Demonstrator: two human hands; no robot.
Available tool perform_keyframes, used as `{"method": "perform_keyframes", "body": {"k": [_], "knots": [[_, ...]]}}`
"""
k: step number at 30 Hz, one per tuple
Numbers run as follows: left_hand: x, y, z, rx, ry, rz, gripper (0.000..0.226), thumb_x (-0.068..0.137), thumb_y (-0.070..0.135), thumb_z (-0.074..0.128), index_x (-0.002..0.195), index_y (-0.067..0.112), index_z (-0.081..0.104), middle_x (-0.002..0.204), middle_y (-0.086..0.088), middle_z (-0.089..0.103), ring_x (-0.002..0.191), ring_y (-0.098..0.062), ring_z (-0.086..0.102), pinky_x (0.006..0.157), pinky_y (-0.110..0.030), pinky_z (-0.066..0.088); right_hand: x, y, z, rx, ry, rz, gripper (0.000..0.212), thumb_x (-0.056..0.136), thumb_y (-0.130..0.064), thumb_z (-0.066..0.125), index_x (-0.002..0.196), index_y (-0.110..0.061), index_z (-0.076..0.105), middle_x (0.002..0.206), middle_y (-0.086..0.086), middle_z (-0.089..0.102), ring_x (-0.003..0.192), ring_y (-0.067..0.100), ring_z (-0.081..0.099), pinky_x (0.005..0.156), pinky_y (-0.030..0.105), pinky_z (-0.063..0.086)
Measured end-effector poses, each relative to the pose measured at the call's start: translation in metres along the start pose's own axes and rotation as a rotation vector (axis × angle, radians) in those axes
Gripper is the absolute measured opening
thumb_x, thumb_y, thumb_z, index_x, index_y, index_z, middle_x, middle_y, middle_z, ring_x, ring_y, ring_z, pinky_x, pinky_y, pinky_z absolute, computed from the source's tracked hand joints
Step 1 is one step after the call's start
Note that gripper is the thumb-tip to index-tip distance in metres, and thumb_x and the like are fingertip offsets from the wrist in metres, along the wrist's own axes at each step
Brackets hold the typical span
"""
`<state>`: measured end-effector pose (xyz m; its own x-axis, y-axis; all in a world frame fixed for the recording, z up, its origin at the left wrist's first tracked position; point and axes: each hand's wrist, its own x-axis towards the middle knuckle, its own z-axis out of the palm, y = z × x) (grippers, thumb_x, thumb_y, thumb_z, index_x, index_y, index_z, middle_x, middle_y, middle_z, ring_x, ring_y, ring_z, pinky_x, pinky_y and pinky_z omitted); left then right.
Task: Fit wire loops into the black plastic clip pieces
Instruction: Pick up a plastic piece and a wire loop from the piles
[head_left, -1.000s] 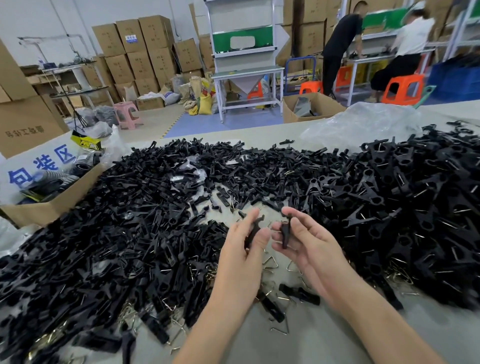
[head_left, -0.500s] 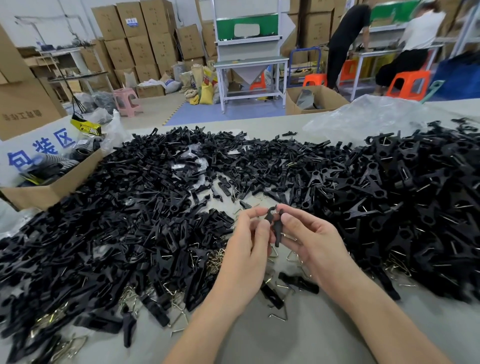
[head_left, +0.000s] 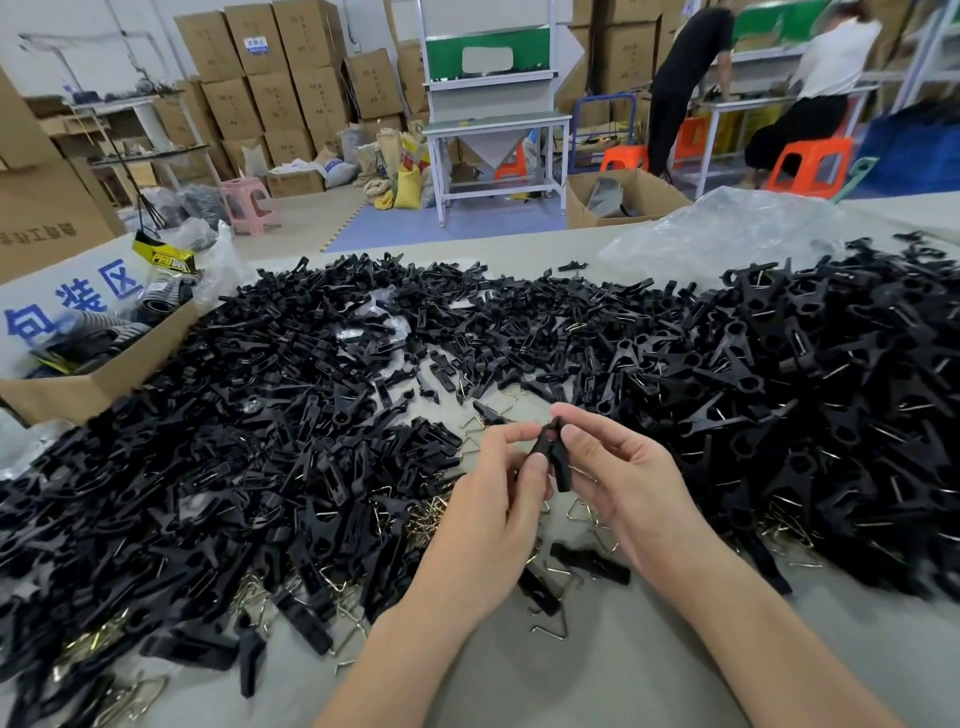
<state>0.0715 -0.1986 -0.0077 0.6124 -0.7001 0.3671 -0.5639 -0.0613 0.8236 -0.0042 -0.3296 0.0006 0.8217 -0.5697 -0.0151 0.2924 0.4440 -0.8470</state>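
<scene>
1. Both hands hovered over the grey table (head_left: 571, 675), in the gap between the heaps.
2. The left hand (head_left: 493, 499) pinched 1 of the black clip pieces (head_left: 550, 452) between thumb and fingertips. The right hand (head_left: 623, 483) pinched the other the same way, fingers curled.
3. The 2 pieces touched at their top ends and splayed apart lower down.
4. Couldn't tell whether any wire sat in them.
5. Loose wire loops (head_left: 431, 519) lay on the table just beside the left hand.
6. A left heap (head_left: 234, 441) and a right heap (head_left: 805, 389) of black pieces flanked the hands, with a cardboard box (head_left: 78, 384) at the far left.
</scene>
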Motion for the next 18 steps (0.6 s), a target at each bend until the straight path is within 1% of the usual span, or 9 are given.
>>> {"method": "perform_keyframes", "body": {"k": [4,6,8,9,12,15,18], "knots": [[0.0004,-0.0013,-0.0003,-0.005,0.014,0.017,0.017,0.106,0.030,0.046,0.121,0.038,0.046,0.087,0.014,0.067,0.067,-0.006,0.059,0.060,-0.014,0.042,-0.0006,-0.0019,0.0004,-0.033,-0.016,-0.027,0.028,0.077,-0.016,0.072,0.104,-0.016,0.079,0.109,0.017,0.076,0.101,0.027,0.074,0.081,0.027,0.060],[0.0008,-0.0021,-0.0007,-0.012,0.017,0.017,0.017,0.105,0.030,0.046,0.119,0.040,0.047,0.089,0.014,0.068,0.070,-0.008,0.062,0.062,-0.020,0.048,-0.0010,-0.0020,0.0001,-0.050,-0.034,-0.036,0.027,0.077,-0.016,0.073,0.102,-0.019,0.081,0.108,0.014,0.077,0.100,0.026,0.075,0.081,0.025,0.059],[0.0009,-0.0023,-0.0005,-0.017,0.000,0.006,0.017,0.105,0.032,0.046,0.117,0.044,0.045,0.091,0.016,0.069,0.076,-0.009,0.065,0.068,-0.027,0.053,-0.0012,-0.0022,-0.0003,-0.068,-0.044,-0.034,0.028,0.077,-0.018,0.073,0.103,-0.023,0.081,0.107,0.012,0.077,0.100,0.025,0.075,0.082,0.025,0.059],[0.0007,-0.0024,-0.0003,-0.019,-0.007,0.005,0.017,0.105,0.032,0.045,0.117,0.045,0.045,0.091,0.016,0.069,0.076,-0.009,0.066,0.069,-0.027,0.054,-0.0012,-0.0023,-0.0004,-0.069,-0.046,-0.030,0.028,0.077,-0.019,0.073,0.103,-0.024,0.081,0.107,0.012,0.077,0.100,0.025,0.075,0.082,0.026,0.059],[0.0004,-0.0022,-0.0010,-0.049,-0.020,0.012,0.017,0.104,0.034,0.045,0.115,0.048,0.045,0.090,0.014,0.068,0.073,-0.008,0.065,0.068,-0.027,0.055,-0.0015,-0.0023,-0.0009,-0.045,-0.064,-0.015,0.029,0.077,-0.020,0.072,0.104,-0.024,0.081,0.108,0.012,0.077,0.101,0.025,0.074,0.082,0.026,0.059],[0.0005,-0.0015,-0.0024,-0.083,-0.025,0.018,0.017,0.103,0.035,0.044,0.115,0.047,0.047,0.088,0.008,0.068,0.073,-0.011,0.066,0.069,-0.036,0.056,-0.0017,-0.0025,-0.0017,-0.043,-0.091,-0.009,0.028,0.079,-0.020,0.071,0.105,-0.021,0.081,0.110,0.013,0.076,0.101,0.025,0.074,0.081,0.027,0.059],[0.0001,-0.0002,-0.0018,-0.105,-0.018,0.021,0.017,0.105,0.033,0.045,0.115,0.046,0.048,0.088,0.005,0.068,0.071,-0.012,0.065,0.068,-0.040,0.055,-0.0011,-0.0027,-0.0017,-0.034,-0.089,-0.006,0.027,0.079,-0.018,0.071,0.105,-0.019,0.081,0.109,0.014,0.076,0.099,0.025,0.074,0.080,0.027,0.059]]}}
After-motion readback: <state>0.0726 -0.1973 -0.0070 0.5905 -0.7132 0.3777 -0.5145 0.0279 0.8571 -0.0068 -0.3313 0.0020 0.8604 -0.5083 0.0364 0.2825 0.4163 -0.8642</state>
